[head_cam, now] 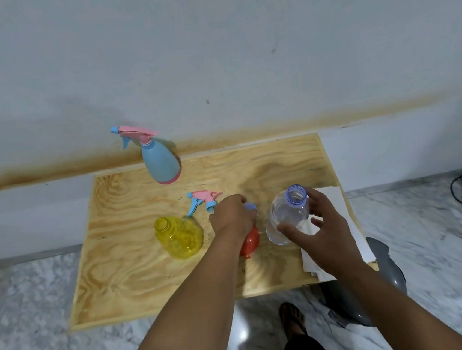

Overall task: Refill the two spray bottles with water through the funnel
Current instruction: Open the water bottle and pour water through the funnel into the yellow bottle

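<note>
Yellow bottle (pixel 179 235) — orange funnel (pixel 251 242)

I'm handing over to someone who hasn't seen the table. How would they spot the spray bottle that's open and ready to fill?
On the wooden table, look to the near left of the left hand. There stands the yellow spray bottle, see-through, its neck open, its pink-and-blue trigger head lying just behind it. The blue spray bottle by the wall still wears its head.
</note>
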